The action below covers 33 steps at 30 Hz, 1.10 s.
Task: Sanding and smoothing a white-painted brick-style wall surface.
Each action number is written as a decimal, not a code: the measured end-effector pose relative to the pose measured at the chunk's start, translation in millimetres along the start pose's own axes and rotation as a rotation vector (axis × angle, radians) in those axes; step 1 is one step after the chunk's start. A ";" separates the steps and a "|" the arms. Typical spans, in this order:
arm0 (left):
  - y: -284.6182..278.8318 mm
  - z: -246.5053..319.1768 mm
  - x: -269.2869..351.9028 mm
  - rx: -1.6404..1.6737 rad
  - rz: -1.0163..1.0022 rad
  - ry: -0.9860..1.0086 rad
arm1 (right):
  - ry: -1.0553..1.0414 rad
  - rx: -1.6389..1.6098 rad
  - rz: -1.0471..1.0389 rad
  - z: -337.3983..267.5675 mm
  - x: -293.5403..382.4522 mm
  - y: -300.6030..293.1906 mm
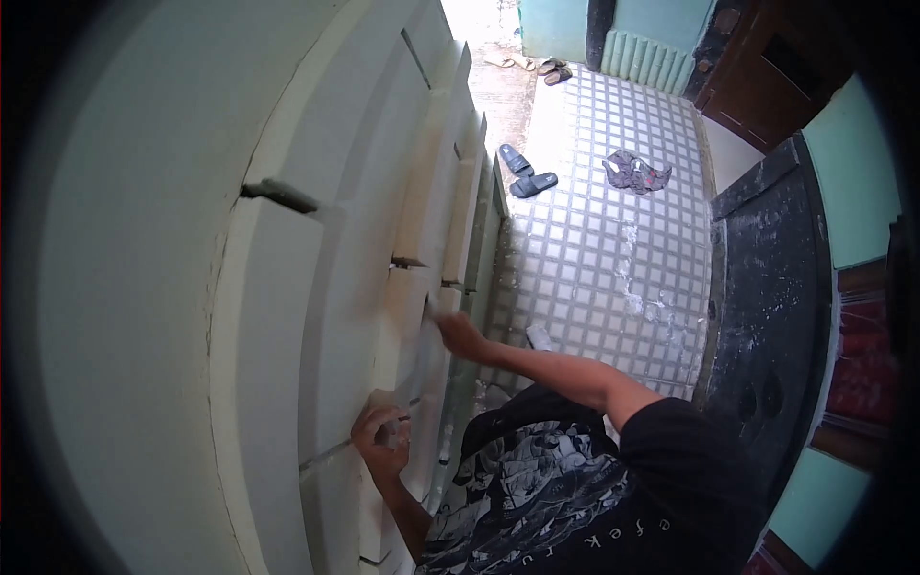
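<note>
A wall of stepped, pale cream panels [359,172] with dark gaps between its pieces rises at the left. My right hand [460,336] reaches to the edge of a projecting panel [402,316], its fingers curled and blurred by motion. Something small and greyish shows at those fingertips, too blurred to name. Lower down, my left hand [382,437] is against the panels, thumb and fingers curled towards each other. Whether a thing lies within the left hand's curl is not clear.
Dark slide sandals [528,176] and a crumpled dark cloth [637,172] lie on the tiled floor [568,266]. More footwear [553,70] stands near the bright opening. Along the right runs a black, white-smeared surface [769,309]; a brown door [776,72] is beyond.
</note>
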<state>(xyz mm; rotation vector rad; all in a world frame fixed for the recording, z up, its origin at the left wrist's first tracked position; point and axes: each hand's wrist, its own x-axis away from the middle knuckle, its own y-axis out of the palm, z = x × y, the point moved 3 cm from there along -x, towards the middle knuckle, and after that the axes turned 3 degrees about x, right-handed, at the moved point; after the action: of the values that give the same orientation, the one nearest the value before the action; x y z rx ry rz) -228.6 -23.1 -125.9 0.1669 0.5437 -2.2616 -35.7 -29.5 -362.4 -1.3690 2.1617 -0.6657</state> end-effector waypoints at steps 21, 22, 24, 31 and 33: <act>12.3 4.3 -5.1 -0.241 0.154 -0.025 | -0.039 -0.002 0.407 63.4 -89.6 -67.2; 9.0 2.1 2.1 -0.278 0.170 -0.058 | -0.104 -0.099 0.274 47.3 -55.6 -68.2; 5.3 -1.4 4.1 -0.305 0.162 -0.076 | -0.244 -0.014 -0.424 55.4 -2.8 -57.7; 14.1 5.2 -0.3 -0.387 0.188 -0.100 | 0.102 -0.078 0.162 147.3 -94.9 -149.2; 15.7 3.4 -3.0 -0.398 0.160 -0.100 | 0.188 0.105 0.279 174.9 -155.7 -173.3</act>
<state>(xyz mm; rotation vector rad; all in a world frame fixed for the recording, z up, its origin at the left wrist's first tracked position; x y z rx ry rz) -215.0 -31.9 -127.2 -0.0991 0.8795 -1.9522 250.9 23.3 -362.7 -0.9597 2.3682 -0.8105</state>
